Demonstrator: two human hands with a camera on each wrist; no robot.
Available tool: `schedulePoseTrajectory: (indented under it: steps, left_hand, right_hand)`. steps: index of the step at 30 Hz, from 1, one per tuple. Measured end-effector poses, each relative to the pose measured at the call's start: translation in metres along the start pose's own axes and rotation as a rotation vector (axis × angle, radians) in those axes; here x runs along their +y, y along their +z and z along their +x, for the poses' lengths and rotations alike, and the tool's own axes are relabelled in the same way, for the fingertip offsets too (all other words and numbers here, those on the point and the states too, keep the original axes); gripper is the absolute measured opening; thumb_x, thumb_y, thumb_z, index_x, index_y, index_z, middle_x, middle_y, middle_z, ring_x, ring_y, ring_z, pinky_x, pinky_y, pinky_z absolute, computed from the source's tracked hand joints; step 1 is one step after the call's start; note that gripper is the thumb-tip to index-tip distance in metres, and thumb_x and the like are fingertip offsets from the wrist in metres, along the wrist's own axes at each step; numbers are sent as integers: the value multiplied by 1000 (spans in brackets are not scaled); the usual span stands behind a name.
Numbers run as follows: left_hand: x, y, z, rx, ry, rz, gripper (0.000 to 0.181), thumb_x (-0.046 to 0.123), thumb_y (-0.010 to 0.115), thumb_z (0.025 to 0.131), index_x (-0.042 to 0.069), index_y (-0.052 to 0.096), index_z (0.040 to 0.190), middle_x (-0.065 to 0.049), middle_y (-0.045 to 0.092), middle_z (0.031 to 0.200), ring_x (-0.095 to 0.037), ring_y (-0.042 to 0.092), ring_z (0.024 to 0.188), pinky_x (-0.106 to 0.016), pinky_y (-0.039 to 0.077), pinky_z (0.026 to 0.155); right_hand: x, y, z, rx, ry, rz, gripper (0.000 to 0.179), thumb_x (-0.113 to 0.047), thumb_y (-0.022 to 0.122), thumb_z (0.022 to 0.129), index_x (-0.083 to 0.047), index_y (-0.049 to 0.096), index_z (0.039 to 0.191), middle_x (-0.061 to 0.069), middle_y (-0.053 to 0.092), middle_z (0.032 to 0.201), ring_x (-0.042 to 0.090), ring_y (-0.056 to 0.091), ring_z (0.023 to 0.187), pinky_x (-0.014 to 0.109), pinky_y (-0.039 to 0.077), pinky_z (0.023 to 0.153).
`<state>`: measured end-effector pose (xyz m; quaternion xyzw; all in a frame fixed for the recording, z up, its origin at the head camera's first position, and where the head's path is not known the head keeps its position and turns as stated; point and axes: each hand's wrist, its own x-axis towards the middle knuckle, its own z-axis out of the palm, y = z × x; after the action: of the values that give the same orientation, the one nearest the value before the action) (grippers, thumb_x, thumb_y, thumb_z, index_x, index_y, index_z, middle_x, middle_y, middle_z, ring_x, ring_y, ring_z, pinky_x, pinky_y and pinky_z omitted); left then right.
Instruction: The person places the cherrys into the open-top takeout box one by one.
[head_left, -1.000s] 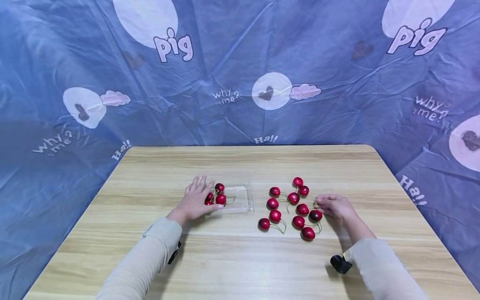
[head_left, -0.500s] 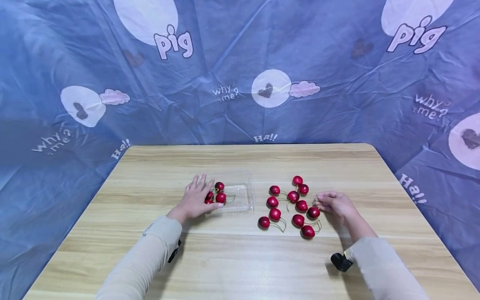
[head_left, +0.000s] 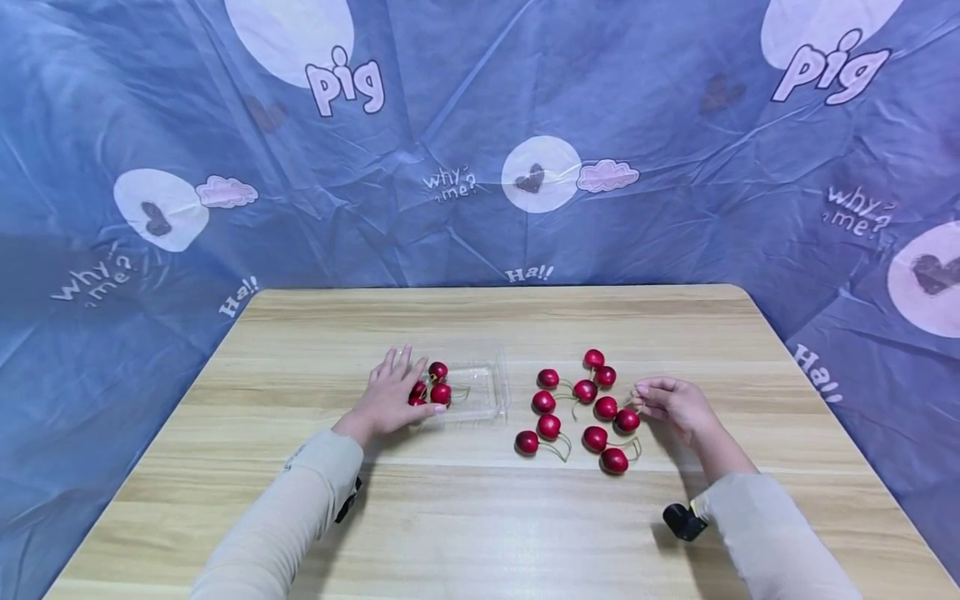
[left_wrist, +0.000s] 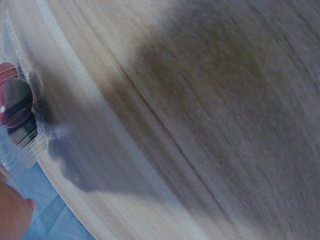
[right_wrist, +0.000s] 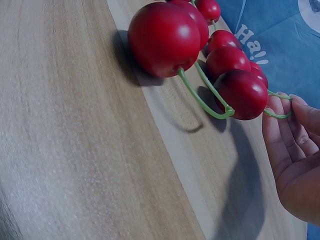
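Wrinkled blue cloth [head_left: 465,233] with printed words hangs behind a pale, wood-grained table [head_left: 465,525]. Glossy, round red cherries [head_left: 548,427] lie loose on it; at their nine o'clock sits a thin, clear plastic box [head_left: 482,392] with several more inside. The left hand [head_left: 392,398], fingers spread, lies over the box's nine o'clock side. At the loose cherries' three o'clock, the right hand [head_left: 677,406] pinches slender green stems [right_wrist: 278,116]. A light grip near the stems' joint and a straight lift should avoid nudging neighbours.
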<state>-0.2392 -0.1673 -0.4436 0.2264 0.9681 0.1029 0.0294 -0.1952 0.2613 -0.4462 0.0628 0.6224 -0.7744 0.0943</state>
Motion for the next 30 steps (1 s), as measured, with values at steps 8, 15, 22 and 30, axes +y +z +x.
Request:
schedulePoseTrajectory:
  steps: [8,15,22,30]
  left_hand:
    - [1,0,1,3,6,9,95,75,31,71,9,19,138,-19,1,142,-39,-4,126,-53,8,98]
    - [2,-1,0,-1,8,-7,95,74,32,71,9,19,138,-20,1,141,-39,-4,126,-54,8,98]
    - [1,-1,0,-4,2,-8,95,75,31,70,9,19,138,-20,1,141,-37,-7,126,-53,7,98]
    - [1,0,0,5,7,0,94,74,32,71,9,20,138,-20,2,141,-38,-5,126,-53,8,98]
  right_hand:
    - [-5,0,-3,7,-15,-1,21,4,50,84,-10,64,76,3,64,73,12,61,69,23,49,67]
    - [-6,1,-5,-5,-24,39,21,4,49,84,-8,64,76,4,63,73,13,62,69,23,49,67]
    - [-8,7,-7,-17,-48,56,17,4,48,85,-5,61,81,5,63,76,14,62,71,25,49,70]
    - [-12,17,-9,-38,-73,70,13,3,49,84,-4,60,83,7,63,77,16,62,74,25,49,71]
